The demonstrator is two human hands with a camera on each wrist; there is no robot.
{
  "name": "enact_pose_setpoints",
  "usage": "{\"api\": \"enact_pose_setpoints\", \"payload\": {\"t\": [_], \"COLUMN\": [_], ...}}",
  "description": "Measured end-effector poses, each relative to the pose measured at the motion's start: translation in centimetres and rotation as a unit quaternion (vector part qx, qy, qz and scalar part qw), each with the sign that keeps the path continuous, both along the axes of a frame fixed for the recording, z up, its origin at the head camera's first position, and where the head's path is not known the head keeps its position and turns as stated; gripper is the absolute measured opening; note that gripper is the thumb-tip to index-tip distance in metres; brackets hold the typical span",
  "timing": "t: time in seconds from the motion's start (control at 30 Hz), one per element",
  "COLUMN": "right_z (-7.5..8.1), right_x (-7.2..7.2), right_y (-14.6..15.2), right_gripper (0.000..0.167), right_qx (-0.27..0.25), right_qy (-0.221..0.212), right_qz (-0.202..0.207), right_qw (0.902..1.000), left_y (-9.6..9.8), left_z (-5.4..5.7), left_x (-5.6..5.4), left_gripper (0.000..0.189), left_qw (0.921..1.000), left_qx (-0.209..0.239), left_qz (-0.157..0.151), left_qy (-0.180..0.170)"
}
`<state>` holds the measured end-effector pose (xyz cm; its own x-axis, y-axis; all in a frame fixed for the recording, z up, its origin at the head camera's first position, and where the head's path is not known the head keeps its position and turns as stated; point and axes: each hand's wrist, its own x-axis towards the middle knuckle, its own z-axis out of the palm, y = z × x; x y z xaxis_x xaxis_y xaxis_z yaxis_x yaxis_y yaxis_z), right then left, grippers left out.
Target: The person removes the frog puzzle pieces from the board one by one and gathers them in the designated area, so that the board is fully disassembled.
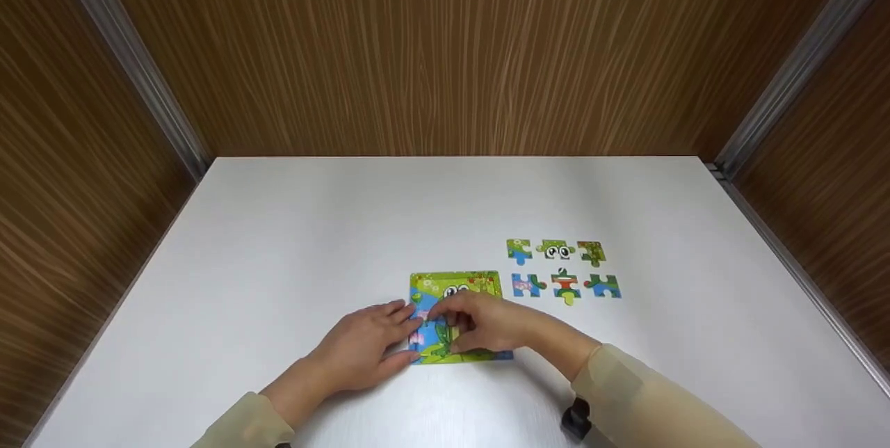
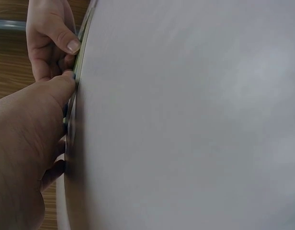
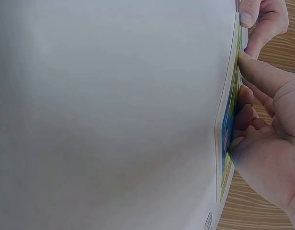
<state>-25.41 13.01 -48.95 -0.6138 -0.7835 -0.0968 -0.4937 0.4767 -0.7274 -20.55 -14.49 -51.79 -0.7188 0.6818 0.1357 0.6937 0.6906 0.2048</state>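
A small frog jigsaw board (image 1: 424, 281) lies flat near the front of the table. My left hand (image 1: 372, 344) rests at its left edge, fingers straight and fingertips on the rim. Over the board's lower middle, my right hand (image 1: 487, 323) has thumb and forefinger bent around a puzzle piece (image 1: 441, 338) at the lower left of the picture. The other right fingers are curled under and hide part of the board. In the right wrist view the thumb touches the board's edge (image 3: 229, 110). The left wrist view shows the board only as a thin edge.
Two rows of loose puzzle pieces lie right of the board, including one with frog eyes (image 1: 557, 251) and one with a red mouth (image 1: 566, 284). A white table (image 1: 313, 225) carries everything, with wood-grain panels (image 1: 445, 51) behind and on both sides.
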Motion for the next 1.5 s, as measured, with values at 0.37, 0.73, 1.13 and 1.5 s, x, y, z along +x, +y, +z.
{"api": "enact_pose_setpoints", "payload": {"t": [0.37,0.73,1.13,1.5], "right_z": [-0.02,-0.07,-0.1,-0.37], "right_x": [-0.03,0.09,0.24,0.6], "right_y": [-0.03,-0.01,0.07,-0.23], "right_gripper": [0.042,0.043,0.045,0.053], "right_qx": [0.0,-0.006,-0.007,0.008], "right_qy": [-0.002,-0.015,-0.029,0.011], "right_qz": [-0.006,-0.013,-0.027,-0.024], "right_qw": [1.0,0.9998,0.9992,0.9996], "left_y": [0.02,0.07,-0.12,-0.25], "left_z": [-0.06,-0.16,0.16,0.18], "left_x": [-0.11,0.02,-0.12,-0.02], "left_gripper": [0.058,0.057,0.064,0.064], "left_qw": [1.0,0.9999,0.9993,0.9995], "left_qx": [0.007,0.014,0.005,0.001], "left_qz": [-0.001,0.001,0.001,-0.001], "left_qy": [-0.004,-0.003,-0.036,-0.033]}}
